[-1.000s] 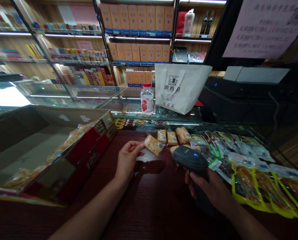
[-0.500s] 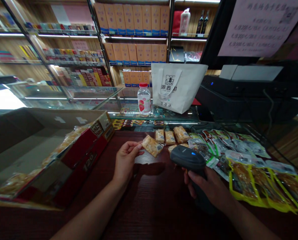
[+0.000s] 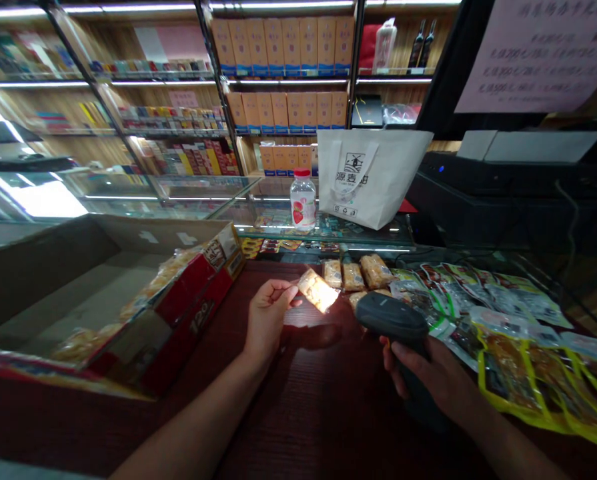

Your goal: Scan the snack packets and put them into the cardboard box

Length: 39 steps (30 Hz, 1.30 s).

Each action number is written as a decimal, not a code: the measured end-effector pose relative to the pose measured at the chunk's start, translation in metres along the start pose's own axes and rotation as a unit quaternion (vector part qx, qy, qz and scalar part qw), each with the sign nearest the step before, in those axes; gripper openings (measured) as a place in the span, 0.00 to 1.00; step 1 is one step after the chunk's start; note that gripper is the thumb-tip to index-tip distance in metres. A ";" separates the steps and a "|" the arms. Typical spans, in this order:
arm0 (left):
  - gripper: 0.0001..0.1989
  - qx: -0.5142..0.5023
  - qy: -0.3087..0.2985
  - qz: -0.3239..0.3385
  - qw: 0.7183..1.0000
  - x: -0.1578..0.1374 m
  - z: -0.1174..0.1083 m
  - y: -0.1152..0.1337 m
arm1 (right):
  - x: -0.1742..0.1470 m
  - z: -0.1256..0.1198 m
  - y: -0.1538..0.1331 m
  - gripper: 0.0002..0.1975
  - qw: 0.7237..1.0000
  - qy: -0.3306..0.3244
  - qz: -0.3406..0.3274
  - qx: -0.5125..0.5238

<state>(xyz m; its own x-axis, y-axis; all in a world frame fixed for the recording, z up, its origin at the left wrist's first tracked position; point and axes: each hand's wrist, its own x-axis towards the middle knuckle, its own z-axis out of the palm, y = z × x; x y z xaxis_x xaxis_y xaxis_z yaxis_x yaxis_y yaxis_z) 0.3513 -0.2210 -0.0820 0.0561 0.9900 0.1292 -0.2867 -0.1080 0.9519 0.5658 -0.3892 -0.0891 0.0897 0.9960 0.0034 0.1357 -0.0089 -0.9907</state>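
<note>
My left hand (image 3: 271, 313) pinches one corner of a small clear-wrapped snack packet (image 3: 317, 289), held above the dark wooden counter (image 3: 298, 400). Bright light falls on the packet's right half. In my right hand (image 3: 435, 373) is a dark grey barcode scanner (image 3: 393, 317), its head pointing left toward the packet, apart from it. Behind the scanner lie several similar wrapped snack packets (image 3: 352, 276), some partly hidden by its head.
An open cardboard box (image 3: 193, 320) with more packets along its inner side stands left. Vacuum-packed food bags (image 3: 513, 360) cover the right side. A strawberry-labelled bottle (image 3: 303, 203) and white tote bag (image 3: 373, 177) stand on the glass case. A black monitor (image 3: 443, 67) is at upper right.
A bright patch of light now shines on the packet, and the scanner's blue light no longer shows. The whole view has shifted, with things appearing farther right. Both hands keep their grips.
</note>
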 end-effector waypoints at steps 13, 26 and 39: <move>0.09 0.184 0.190 0.289 0.920 -0.012 -0.100 0.164 | -0.002 0.001 0.002 0.23 0.991 0.078 0.040 0.100; 0.09 0.614 0.188 0.036 0.766 0.018 -0.225 0.193 | 0.003 -0.002 0.011 0.26 0.988 0.064 0.050 0.128; 0.10 0.460 -0.223 0.331 0.793 -0.020 -0.051 0.092 | -0.017 -0.043 -0.121 0.23 0.995 0.005 0.025 0.099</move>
<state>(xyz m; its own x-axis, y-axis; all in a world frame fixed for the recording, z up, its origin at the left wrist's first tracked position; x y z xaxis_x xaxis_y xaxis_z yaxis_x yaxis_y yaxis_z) 0.2750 -0.2458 -0.0108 0.5759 0.5809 0.5753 0.4134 -0.8140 0.4081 0.5900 -0.4085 0.0364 0.1012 0.9938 -0.0454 -0.0670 -0.0388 -0.9970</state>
